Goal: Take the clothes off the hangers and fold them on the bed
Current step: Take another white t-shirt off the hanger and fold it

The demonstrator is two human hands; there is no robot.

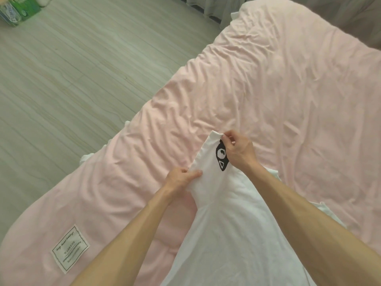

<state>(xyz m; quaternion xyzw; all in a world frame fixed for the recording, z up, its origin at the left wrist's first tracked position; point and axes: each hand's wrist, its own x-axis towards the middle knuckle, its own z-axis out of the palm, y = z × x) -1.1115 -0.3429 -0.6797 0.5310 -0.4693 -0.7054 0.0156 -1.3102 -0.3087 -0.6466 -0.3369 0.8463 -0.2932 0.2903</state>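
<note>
A white garment [222,223] with a black printed figure near its top hangs from my hands over the pink bed [278,89]. My left hand [181,178] grips a bunched edge of the cloth on its left side. My right hand [239,151] pinches the top edge of the cloth beside the black print. The lower part of the garment drapes toward me and runs out of the bottom of the view. No hanger is in view.
The pink cover is wrinkled and carries a white sewn label [70,248] at the near left. Wooden floor [72,69] lies to the left of the bed. A green and white package [18,9] sits on the floor at the far left corner.
</note>
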